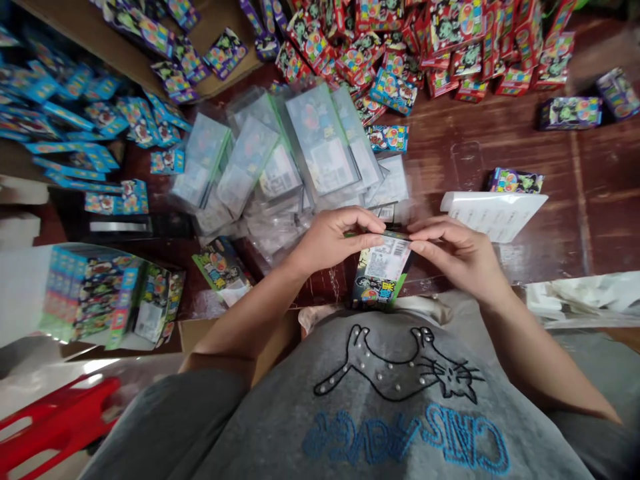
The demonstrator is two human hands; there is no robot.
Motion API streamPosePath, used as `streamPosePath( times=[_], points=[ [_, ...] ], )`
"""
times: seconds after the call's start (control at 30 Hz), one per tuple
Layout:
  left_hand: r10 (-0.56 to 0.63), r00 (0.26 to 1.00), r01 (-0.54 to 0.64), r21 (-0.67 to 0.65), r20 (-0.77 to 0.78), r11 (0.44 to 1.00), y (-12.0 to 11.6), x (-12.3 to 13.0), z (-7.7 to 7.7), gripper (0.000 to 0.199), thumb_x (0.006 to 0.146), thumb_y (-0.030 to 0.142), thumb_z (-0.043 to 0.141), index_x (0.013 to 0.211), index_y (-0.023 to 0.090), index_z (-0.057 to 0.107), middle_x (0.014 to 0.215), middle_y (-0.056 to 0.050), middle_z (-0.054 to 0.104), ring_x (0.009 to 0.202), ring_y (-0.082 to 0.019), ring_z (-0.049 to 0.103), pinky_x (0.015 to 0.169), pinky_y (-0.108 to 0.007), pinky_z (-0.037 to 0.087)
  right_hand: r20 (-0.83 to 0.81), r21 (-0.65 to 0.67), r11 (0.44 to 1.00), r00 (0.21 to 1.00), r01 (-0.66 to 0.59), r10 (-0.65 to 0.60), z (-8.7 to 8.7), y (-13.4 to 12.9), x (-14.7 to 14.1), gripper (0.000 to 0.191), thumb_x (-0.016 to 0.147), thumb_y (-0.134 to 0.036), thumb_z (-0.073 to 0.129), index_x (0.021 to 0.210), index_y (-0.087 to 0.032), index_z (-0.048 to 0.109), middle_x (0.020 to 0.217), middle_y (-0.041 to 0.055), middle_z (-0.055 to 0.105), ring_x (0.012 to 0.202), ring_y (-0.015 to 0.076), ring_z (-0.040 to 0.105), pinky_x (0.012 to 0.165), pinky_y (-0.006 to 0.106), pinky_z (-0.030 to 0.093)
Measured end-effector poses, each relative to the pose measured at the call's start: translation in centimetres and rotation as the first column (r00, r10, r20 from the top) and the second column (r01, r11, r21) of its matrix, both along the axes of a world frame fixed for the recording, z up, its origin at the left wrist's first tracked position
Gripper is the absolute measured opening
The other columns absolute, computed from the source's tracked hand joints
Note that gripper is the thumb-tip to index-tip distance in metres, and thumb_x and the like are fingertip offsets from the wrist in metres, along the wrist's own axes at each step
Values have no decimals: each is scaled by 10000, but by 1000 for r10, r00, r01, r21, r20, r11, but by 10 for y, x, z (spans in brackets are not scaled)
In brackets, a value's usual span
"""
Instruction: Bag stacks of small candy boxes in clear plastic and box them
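Observation:
Right in front of my body is a black and green printed carton [383, 270] with a white label, its far edge pinched at both corners. My left hand [345, 237] has thumb and fingers closed on the left end of that edge. At the right end, my right hand [455, 250] grips the same edge between thumb and fingertips. The carton's near end reaches down to the grey shirt. Beyond my hands lie several flat cartons in clear plastic sleeves [323, 143]. A sheet of white stickers [493, 210] rests just past my right hand.
Red small boxes [455, 33] are heaped at the back, blue small boxes [75, 127] at the left. Purple boxes [570, 112] lie at the right. An open container of packed cartons [105, 290] stands at the left, near a red plastic item [65, 427]. Another carton [223, 267] lies by my left forearm.

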State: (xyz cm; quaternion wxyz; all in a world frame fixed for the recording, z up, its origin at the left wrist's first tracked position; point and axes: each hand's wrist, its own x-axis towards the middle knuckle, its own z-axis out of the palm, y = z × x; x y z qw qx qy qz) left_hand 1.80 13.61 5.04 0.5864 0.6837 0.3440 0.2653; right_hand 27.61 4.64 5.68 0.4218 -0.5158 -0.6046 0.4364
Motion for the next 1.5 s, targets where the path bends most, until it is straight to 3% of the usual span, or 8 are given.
streamPosePath(
  times=[0.23,0.37,0.67,0.83,0.97,1.1,1.33,1.5],
  points=[
    [71,892,170,477,-446,862,13,1,3,157,1048,365,699,1119,256,787,1089,-66,838,1122,-275,730,1048,-482,553,591,238,968,803,-77,-81,12,12,80,625,977,-509,777,1532,-291,588,1608,163,582,1503,387,552,1231,656,452],
    [163,799,293,612,-579,735,18,8,-2,134,1022,336,714,1095,273,807,1307,-85,793,1298,-371,616,1122,-601,481,789,153,986,609,-63,-83,3,18,149,652,926,-600,785,1473,-275,640,1408,166,716,1390,480,590,1144,755,435],
    [133,768,314,549,-626,774,41,29,-1,80,937,262,751,863,230,760,1213,-75,725,1242,-335,589,1134,-556,492,335,-69,997,941,-26,48,14,29,136,317,966,-574,759,1068,-276,727,969,25,781,845,210,716,776,373,574],
    [246,922,22,673,-300,739,36,71,36,303,994,338,738,1282,250,712,1451,-96,668,1380,-301,598,1231,-525,464,199,-104,994,978,-34,55,18,36,118,312,950,-572,785,998,-264,760,918,18,775,799,188,696,736,343,555],
    [42,968,84,476,-249,876,26,115,37,365,956,263,783,1309,242,692,1316,-62,763,1205,-235,720,1087,-406,572,148,-11,994,983,107,-104,17,32,105,323,917,-577,823,996,-264,803,933,33,789,827,197,701,772,350,565],
    [80,987,-52,192,-138,980,29,129,12,149,945,251,772,1088,219,746,990,-6,807,839,-143,727,760,-257,566,5,-31,949,949,314,-314,10,20,103,363,846,-600,887,933,-257,804,911,38,788,783,190,695,702,332,565],
    [128,980,-114,99,-155,989,33,135,0,532,979,613,681,653,201,599,564,35,561,549,-100,475,507,-239,333,-16,-141,887,894,441,-447,-1,2,101,548,869,-733,801,714,-219,691,653,-14,636,609,125,525,563,265,439],
    [-7,994,-8,-135,-108,991,29,135,-2,429,846,627,814,858,209,719,779,-11,767,642,-129,635,566,-245,481,-12,-164,919,931,357,-364,-6,-7,120,410,927,-651,786,888,-244,768,811,8,747,723,162,649,666,303,540]
  ],
)
